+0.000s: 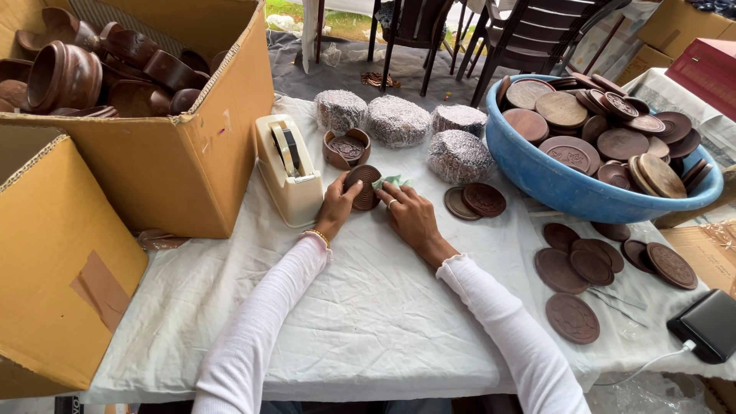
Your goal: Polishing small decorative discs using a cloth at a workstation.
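Holding a round ridged wooden disc (363, 187) on edge between both hands, left hand (338, 202) and right hand (410, 216) closed on it with green wrap (392, 182).
Resting mid-bench (368, 307) beside tape dispenser (288, 170); four wrapped bundles (399, 120) done, blue basin (552, 188) of discs unwrapped.

A table under a white cloth (368, 322) carries a cardboard box (176, 161) upper left, a tape dispenser (287, 172), wrapped bundles (399, 121), a blue basin (552, 180) upper right and loose brown discs (583, 268).
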